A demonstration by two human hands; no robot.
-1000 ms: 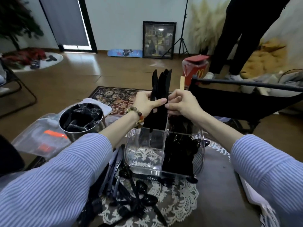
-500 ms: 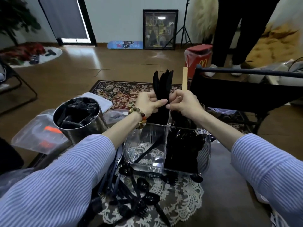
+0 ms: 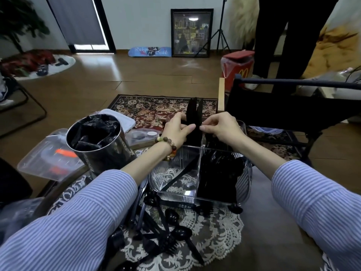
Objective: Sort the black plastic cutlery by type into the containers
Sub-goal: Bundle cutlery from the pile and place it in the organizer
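Currently, you are mid-placement: your left hand is wrapped around a bundle of black cutlery held upright just above the far-left compartment of the clear divided container, and your right hand pinches the same bundle from the other side, fingertips nearly meeting those of the left. The bundle's type cannot be read from here; the tips stand as narrow dark blades. Within the container, the right-hand compartments are packed with dark pieces, while the near-left compartment holds a single piece lying diagonally. Unsorted spoons and forks lie on the lace mat just in front of the container, and a steel canister of black items stands to its left. The next move appears to be lowering the bundle straight down into the far-left compartment. Keep the handles aligned, clear the central divider, and release both hands only once the ends rest on the floor of the compartment.
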